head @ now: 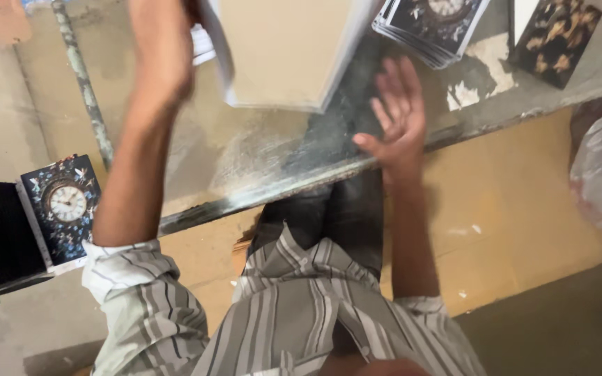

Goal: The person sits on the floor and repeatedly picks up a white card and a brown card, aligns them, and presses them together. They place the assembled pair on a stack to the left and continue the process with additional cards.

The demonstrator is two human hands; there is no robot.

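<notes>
I see the left hand gripping the board above the bench; the right hand lies open, empty, below the board. I advise steadying the board's lower edge.

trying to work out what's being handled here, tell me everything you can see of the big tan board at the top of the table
The tan board is a flat, stiff sheet, plain light brown like greyboard or card, with white edges or white sheets along its left and right sides. It lies or hovers tilted over the worn grey table, its top cut off by the frame. The left hand is at its left edge, the grip blurred, so contact is unclear. The right hand is open on the table just below its right corner, apart from it.
</notes>
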